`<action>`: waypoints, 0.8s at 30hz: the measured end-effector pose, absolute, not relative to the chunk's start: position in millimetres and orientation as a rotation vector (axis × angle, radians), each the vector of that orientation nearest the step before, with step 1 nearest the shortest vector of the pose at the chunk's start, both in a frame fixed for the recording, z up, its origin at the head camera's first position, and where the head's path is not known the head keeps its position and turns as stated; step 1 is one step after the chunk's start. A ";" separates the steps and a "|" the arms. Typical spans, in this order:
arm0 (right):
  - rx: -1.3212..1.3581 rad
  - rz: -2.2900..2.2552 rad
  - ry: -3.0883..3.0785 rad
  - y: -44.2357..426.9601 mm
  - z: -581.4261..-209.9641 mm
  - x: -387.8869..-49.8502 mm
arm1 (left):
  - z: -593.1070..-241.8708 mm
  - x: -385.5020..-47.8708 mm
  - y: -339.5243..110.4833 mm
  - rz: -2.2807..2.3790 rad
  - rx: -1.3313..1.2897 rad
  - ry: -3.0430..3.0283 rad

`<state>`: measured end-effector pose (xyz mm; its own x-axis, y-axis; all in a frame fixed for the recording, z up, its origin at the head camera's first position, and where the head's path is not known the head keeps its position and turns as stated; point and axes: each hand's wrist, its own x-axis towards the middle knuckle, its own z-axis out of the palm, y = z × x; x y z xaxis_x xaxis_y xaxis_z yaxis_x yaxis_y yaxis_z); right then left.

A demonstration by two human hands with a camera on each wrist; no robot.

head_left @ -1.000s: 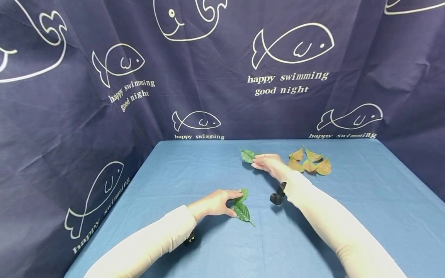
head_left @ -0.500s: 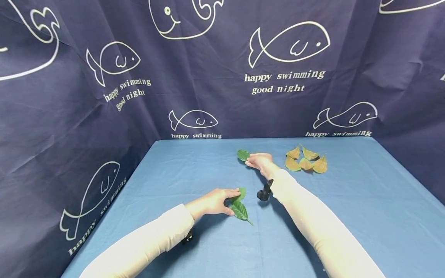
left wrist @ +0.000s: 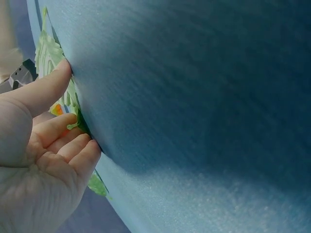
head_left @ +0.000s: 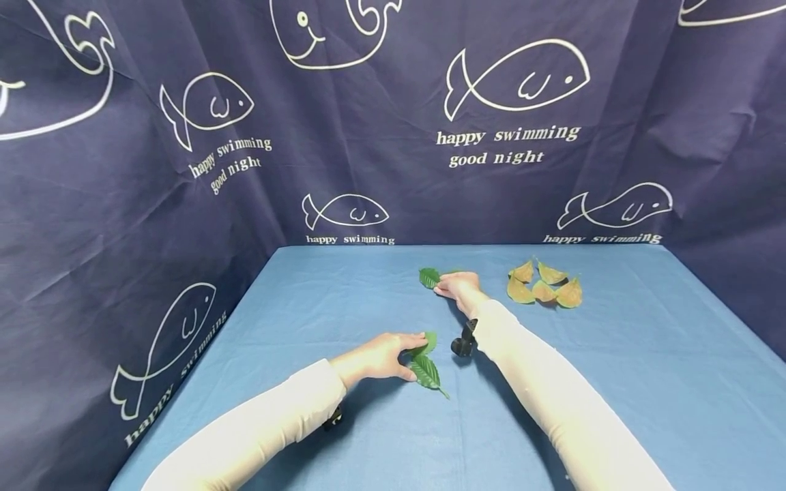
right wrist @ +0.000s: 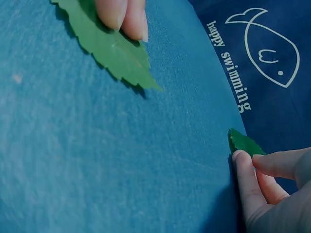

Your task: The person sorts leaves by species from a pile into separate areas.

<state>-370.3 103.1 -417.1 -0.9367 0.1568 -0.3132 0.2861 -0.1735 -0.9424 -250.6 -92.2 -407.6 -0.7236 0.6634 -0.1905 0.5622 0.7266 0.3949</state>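
Observation:
My right hand [head_left: 458,286] is at the far middle of the table, pinching the end of a green leaf [head_left: 429,277] that lies at the cloth. In the right wrist view, its thumb and fingers close on this leaf [right wrist: 244,142]. A sliver of green shows behind the knuckles in the head view. Nearer the person, my left hand [head_left: 382,356] rests with extended fingers on two green leaves. Its forefinger touches the upper leaf [head_left: 431,341], while the thumb touches the edge of the lower leaf [head_left: 426,372]. The hand partly hides both.
Several yellow-brown leaves [head_left: 544,290] lie grouped at the back right. Blue cloth covers the table [head_left: 645,382]. A dark blue curtain [head_left: 393,136] with white fish drawings stands behind and to the left. A black wrist camera [head_left: 463,341] hangs under the right sleeve.
My right hand has moved slightly left and brought its green leaf down by the cloth. The left hand stays on its two leaves.

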 end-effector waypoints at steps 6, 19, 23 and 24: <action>0.563 -2.211 2.047 116.7 -414.8 -367.9 | -407.3 -248.6 -89.3 0.442 0.965 2.615; 0.490 -2.103 2.082 134.1 -395.7 -363.8 | -408.9 -252.0 -92.5 0.470 0.951 2.600; 0.402 -2.068 2.046 135.6 -394.9 -362.5 | -411.8 -252.2 -95.8 0.500 0.961 2.609; 0.369 -2.052 2.038 136.8 -395.6 -361.7 | -412.5 -252.0 -96.1 0.504 0.966 2.614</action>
<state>-361.7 136.8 -395.6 -0.9429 0.0170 -0.3325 0.3324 -0.0100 -0.9431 -252.0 -96.1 -412.5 -0.7253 0.6690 -0.1625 0.5605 0.7109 0.4248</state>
